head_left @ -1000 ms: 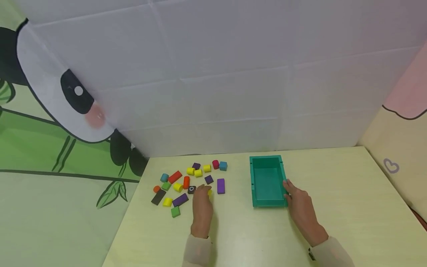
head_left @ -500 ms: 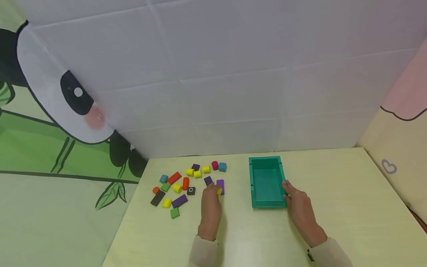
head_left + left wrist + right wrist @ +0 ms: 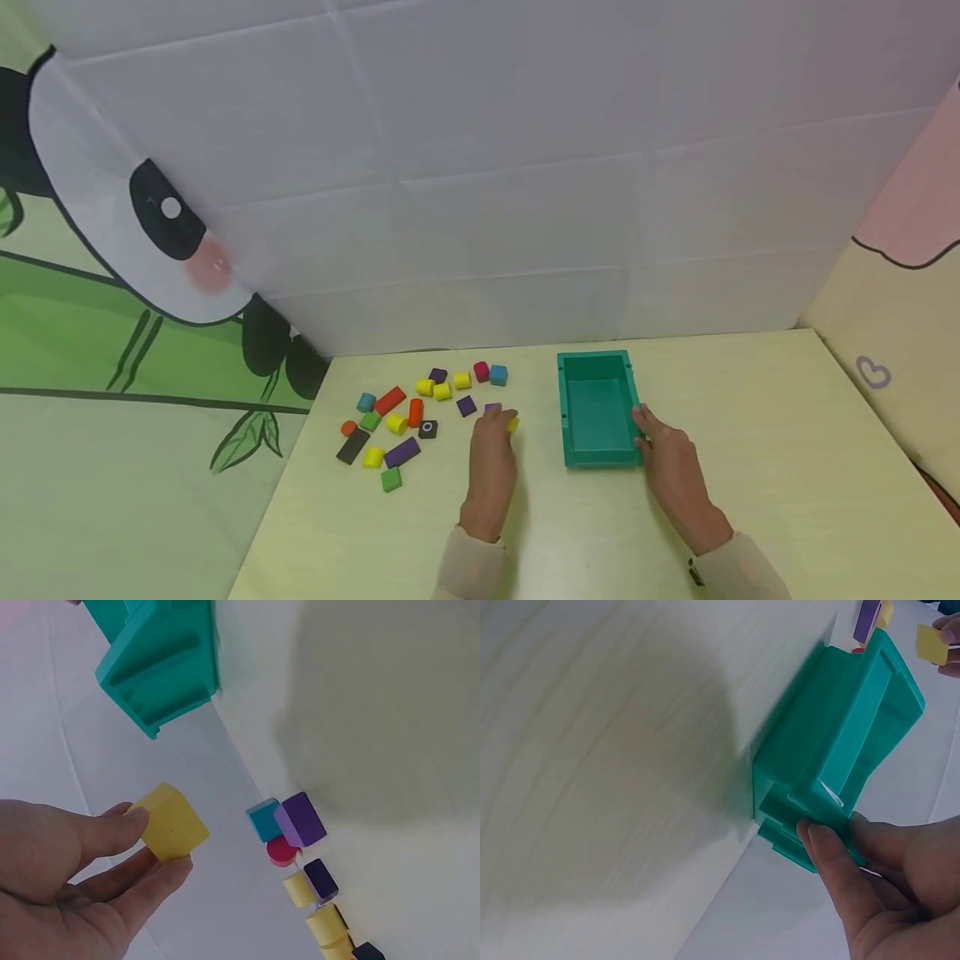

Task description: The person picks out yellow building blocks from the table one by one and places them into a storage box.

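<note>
So the left hand (image 3: 492,467) has a yellow block (image 3: 174,825) pinched between thumb and fingertips, gap only as wide as the block, and it's up off the table (image 3: 585,533), in between the pile of blocks and the green box (image 3: 600,458). The right hand (image 3: 678,475) has thumb and fingers closed around the box's right wall, toward its near right corner. Box sits flat close to the table's far edge, a bit right of the middle. Right by the left hand's fingertips there's a purple block (image 3: 492,407), mostly hidden in the head view. Everything else is scattered over toward the table's left edge: a blue cube (image 3: 498,375) and a crimson cylinder (image 3: 482,372) side by side near the far edge, a few yellow cylinders (image 3: 442,391) just left of those, a black block with a white ring (image 3: 427,429) closer in, then a red bar (image 3: 390,401), and a dark bar (image 3: 352,447) over near the left edge. Nearest the front edge of that bunch is a green cube (image 3: 391,479). Behind the far edge hangs a creased pale cloth (image 3: 487,208), with a cartoon panda face (image 3: 112,208) on the left.
</note>
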`<state>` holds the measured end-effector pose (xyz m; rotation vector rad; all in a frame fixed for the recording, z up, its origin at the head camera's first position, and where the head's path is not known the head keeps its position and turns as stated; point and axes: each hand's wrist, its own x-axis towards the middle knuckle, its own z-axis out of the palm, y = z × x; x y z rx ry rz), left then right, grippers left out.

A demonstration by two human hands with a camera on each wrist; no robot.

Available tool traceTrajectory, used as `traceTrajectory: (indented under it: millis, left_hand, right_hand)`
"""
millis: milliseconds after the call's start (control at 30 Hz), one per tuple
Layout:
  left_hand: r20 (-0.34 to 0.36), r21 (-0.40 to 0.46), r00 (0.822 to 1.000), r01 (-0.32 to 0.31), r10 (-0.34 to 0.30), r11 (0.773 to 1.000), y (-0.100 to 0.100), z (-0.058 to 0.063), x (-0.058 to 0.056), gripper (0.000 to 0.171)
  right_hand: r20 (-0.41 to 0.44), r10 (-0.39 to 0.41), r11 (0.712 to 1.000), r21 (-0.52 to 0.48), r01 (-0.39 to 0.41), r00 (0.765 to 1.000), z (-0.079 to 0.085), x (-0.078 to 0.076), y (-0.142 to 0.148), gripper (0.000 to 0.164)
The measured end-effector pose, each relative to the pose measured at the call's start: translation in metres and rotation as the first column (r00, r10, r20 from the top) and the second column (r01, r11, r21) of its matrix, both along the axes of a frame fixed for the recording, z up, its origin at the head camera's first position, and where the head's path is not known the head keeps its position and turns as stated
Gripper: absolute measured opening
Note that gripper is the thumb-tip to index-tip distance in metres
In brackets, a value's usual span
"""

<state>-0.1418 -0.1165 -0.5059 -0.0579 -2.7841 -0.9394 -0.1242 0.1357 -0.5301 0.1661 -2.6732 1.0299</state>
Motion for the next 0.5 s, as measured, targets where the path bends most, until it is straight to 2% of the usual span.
traceTrajectory:
  millis: [500]
  left_hand:
    - [0.036,0.036,0.998,0.049,-0.050,0.998,0.021,0.010,0.000,0.034]
  right_hand:
    - [-0.008,-0.003,1.000,-0.002,0.003,1.000,0.001,-0.001,-0.001,0.051]
